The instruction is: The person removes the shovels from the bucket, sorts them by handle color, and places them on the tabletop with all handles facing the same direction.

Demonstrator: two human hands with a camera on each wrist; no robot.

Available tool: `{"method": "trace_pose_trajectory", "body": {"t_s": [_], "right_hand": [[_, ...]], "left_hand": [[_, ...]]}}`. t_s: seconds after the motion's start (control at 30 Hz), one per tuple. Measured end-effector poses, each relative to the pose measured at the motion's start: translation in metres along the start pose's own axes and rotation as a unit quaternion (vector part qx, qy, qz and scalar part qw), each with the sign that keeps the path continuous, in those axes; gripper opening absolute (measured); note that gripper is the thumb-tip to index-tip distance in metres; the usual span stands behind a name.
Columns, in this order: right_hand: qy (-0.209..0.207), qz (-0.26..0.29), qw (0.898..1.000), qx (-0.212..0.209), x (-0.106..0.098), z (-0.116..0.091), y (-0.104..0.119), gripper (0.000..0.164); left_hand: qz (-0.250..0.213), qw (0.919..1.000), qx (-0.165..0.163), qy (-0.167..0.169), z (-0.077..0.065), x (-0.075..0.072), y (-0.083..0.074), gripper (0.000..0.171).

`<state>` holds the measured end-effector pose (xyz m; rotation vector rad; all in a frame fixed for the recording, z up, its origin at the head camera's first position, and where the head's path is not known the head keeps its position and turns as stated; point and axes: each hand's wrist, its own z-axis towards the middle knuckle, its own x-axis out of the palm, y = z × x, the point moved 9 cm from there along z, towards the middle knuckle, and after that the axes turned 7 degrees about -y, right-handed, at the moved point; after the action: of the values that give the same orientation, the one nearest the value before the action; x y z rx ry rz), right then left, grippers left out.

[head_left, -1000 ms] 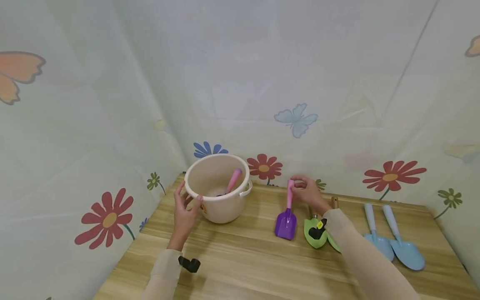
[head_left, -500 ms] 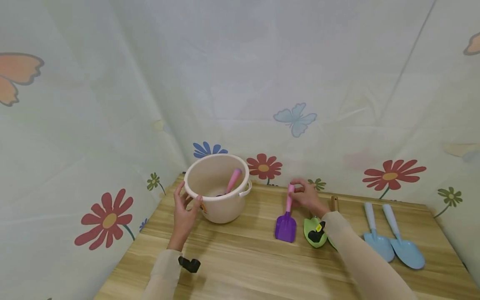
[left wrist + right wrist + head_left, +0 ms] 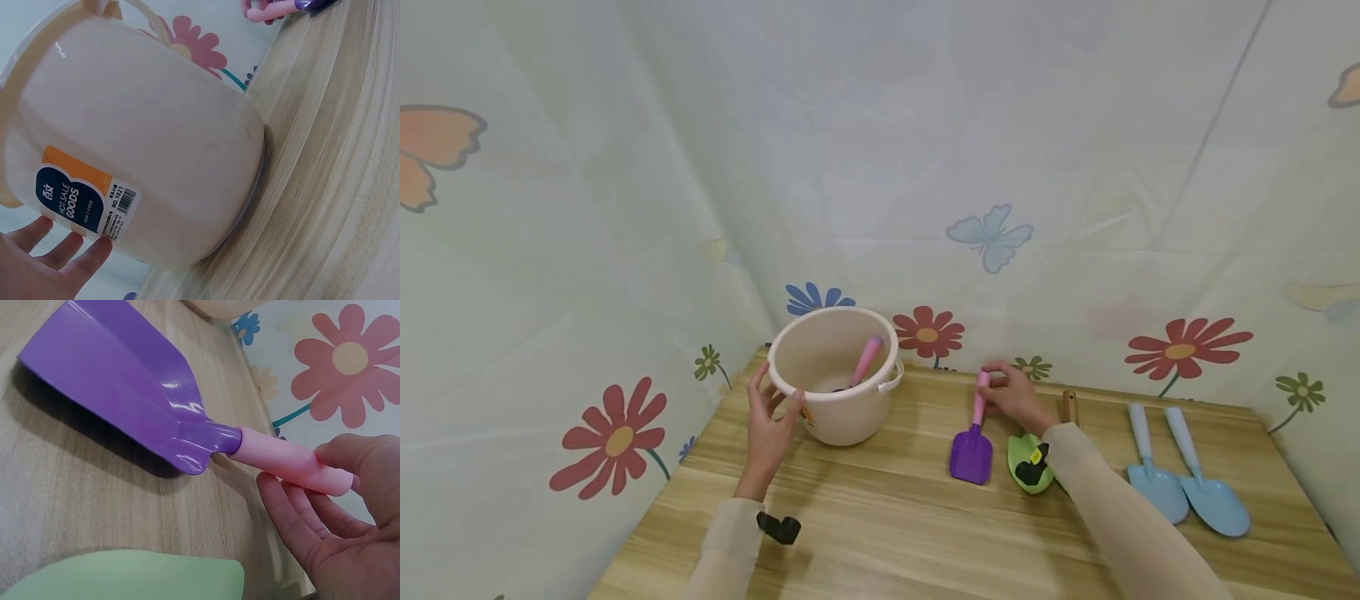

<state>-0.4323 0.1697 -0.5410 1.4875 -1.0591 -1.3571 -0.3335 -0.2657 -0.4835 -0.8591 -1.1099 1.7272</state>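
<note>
A cream plastic bucket (image 3: 850, 417) stands on the wooden table, a pink-handled tool (image 3: 867, 362) leaning inside it; that tool's lower end is mostly hidden. My left hand (image 3: 772, 427) rests against the bucket's left front, its spread fingertips touching the outside close to the label (image 3: 87, 194). With thumb and fingers, my right hand (image 3: 1015, 396) pinches the pink handle of a purple toy shovel (image 3: 972, 456). In the right wrist view, that handle (image 3: 294, 461) lies between thumb and fingertips, while the purple blade (image 3: 119, 381) is low over the table with a shadow under it.
A green trowel (image 3: 1019, 471) lies under my right wrist. Another wooden handle (image 3: 1070, 407) shows behind the sleeve, its blade hidden. Two light-blue trowels (image 3: 1159, 492) lie farther right. A flowered cloth wall (image 3: 880, 167) rises behind the wooden table (image 3: 895, 525).
My right hand has come down slightly, and the purple shovel's handle has lowered with it. My left hand and the bucket have stayed in place.
</note>
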Motion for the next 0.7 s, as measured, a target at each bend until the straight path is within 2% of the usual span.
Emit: {"method": "trace_pose_trajectory", "body": {"t_s": [0.3, 0.57, 0.7], "right_hand": [[-0.003, -0.002, 1.0, 0.007, 0.0, 0.001, 0.001, 0.049], [-0.003, -0.055, 0.998, 0.018, 0.0, 0.001, -0.008, 0.055], [-0.001, -0.065, 0.998, 0.015, 0.001, 0.0, -0.009, 0.059]], "left_hand": [[0.006, 1.0, 0.003, -0.001, 0.001, 0.0, -0.002, 0.078], [0.002, 1.0, 0.001, 0.001, 0.0, 0.0, -0.003, 0.079], [0.004, 1.0, -0.002, -0.001, -0.001, 0.0, -0.003, 0.079]]}}
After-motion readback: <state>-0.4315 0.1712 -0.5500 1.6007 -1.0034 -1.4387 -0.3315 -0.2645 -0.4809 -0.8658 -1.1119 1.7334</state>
